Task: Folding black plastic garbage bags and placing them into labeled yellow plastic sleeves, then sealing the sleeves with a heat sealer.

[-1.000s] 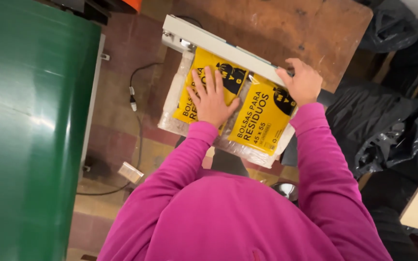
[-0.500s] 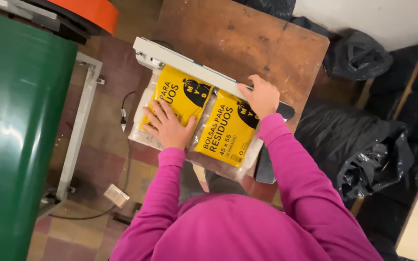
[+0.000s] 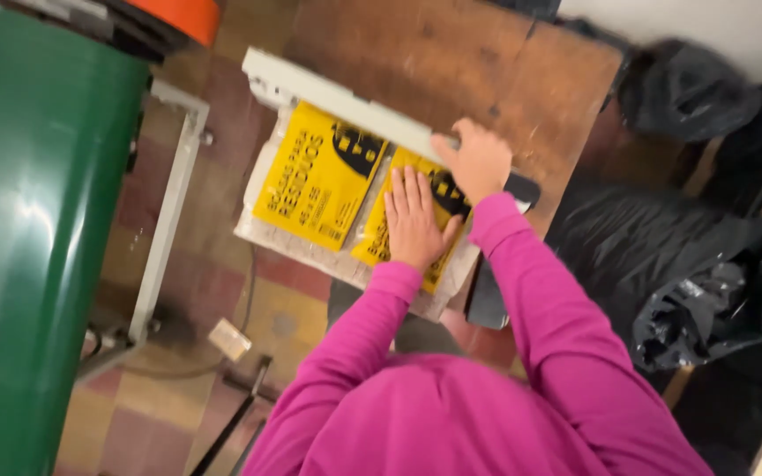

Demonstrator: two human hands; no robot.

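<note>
Left hand point(image 3: 414, 220) has shifted from the left pack point(image 3: 319, 176) over to the right pack point(image 3: 416, 225) since half a second ago; right hand point(image 3: 480, 161) has stayed on the sealer bar point(image 3: 350, 107); camera has swung a little, so the table sits more to the right.

Head view: left hand lies flat, fingers spread and pointing toward the bar, palm pressing the right pack; right hand is curled around the bar's near end, just beside its black handle point(image 3: 522, 187), holding it down; both sleeves are magenta. Two yellow packs lie side by side, wrapped in clear film point(image 3: 262, 225), their far edges tucked under the white bar; the film overhangs the near edge of the brown table point(image 3: 487, 62). Left pack lies untouched, just beside the left hand.

Green drum point(image 3: 37, 238) fills the left side; white frame point(image 3: 169, 220) stands beside it; black bags point(image 3: 690, 264) sit right of the table; tiled floor point(image 3: 160, 397) below.
</note>
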